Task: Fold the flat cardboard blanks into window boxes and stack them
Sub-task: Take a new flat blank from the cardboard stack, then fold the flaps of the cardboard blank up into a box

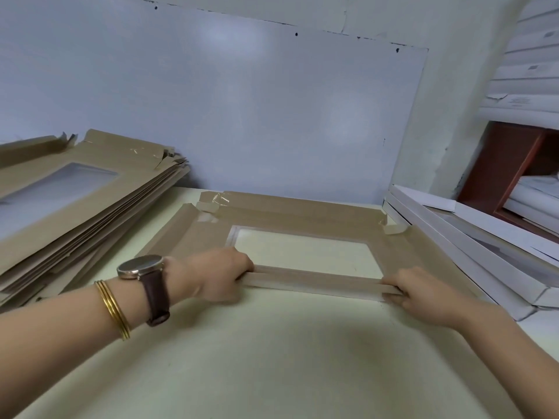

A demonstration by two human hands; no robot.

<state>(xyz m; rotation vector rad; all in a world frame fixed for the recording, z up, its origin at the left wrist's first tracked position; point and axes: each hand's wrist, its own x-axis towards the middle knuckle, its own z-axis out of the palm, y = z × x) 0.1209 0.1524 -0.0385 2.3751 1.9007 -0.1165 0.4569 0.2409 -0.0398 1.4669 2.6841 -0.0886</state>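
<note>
I see a matte brown cardboard blank (pixel 302 211) with a rectangular window, lying flat toward the counter's (pixel 272 358) far edge. Its near flap is creased up into a narrow strip. My left hand (pixel 220 276) curls over the strip's left end. My right hand (pixel 420 293) pinches its right end, thumb seemingly underneath. A fanned stack of blanks (pixel 75 207) fills the far left corner.

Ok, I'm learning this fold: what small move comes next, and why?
Probably roll the near strip of the brown cardboard window blank further over its crease: left hand and right hand grip its two ends, and it stands only partly folded.
</note>
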